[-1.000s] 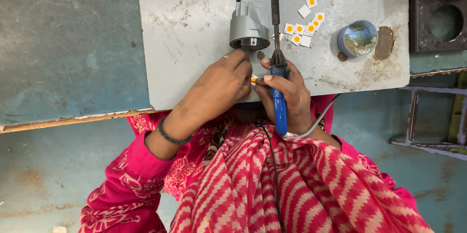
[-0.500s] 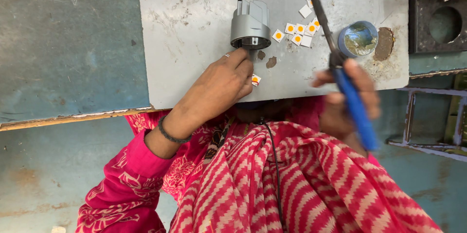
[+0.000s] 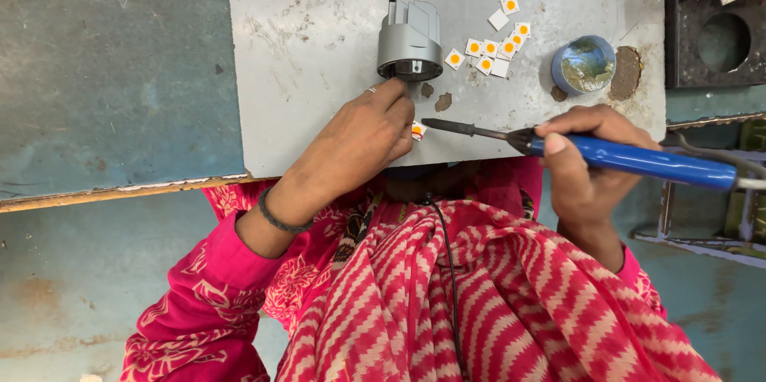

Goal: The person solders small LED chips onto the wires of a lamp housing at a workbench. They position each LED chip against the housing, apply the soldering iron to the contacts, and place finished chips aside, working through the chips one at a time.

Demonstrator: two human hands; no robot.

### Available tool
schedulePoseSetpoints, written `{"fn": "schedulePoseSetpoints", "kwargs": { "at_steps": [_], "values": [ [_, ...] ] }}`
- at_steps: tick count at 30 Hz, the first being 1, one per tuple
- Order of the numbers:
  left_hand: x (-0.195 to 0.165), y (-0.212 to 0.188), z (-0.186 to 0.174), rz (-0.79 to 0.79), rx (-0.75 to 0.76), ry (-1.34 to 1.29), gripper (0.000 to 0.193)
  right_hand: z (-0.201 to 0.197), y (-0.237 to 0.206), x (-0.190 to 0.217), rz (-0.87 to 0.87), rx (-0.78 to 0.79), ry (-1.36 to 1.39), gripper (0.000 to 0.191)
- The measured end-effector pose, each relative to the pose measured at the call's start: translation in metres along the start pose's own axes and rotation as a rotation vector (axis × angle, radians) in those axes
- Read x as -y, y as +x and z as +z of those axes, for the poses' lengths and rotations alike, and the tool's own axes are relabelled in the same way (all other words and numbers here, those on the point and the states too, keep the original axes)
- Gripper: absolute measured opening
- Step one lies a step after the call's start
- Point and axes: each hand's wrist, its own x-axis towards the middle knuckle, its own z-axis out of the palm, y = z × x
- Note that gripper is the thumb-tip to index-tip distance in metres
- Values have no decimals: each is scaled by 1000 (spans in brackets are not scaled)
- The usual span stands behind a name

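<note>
right hand (image 3: pixel 586 154) fingers wrapped round blue soldering iron (image 3: pixel 630 160), left hand (image 3: pixel 363 138) fingers pinching small led chip (image 3: pixel 417 130) (orange centre), grey worktop (image 3: pixel 319 55), grey lamp housing (image 3: pixel 409 43) just beyond

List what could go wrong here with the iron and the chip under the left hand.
1. The iron's tip points at the left hand, close to its fingers; a slip could burn them.
2. The chip is pinned only by fingertips at the plate's near edge, so it might slide off.
3. The cord at the right hand trails past the edge and may snag.
</note>
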Motion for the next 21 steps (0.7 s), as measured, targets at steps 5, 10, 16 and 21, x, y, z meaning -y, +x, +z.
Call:
{"fn": "schedulePoseSetpoints", "kwargs": {
  "at_steps": [5, 10, 16, 21],
  "values": [
    [0, 1, 1, 0, -4, -3, 12, 5, 8, 2, -9, 65, -67, 25],
    [-1, 0, 1, 6, -8, -6, 11, 8, 11, 3, 24, 83, -48, 24],
    [-2, 1, 1, -7, 1, -19, 11, 9, 12, 5, 2, 98, -62, 23],
    [-3, 0, 2, -6, 4, -17, 11, 10, 14, 6, -6, 109, -81, 23]
  ]
}}
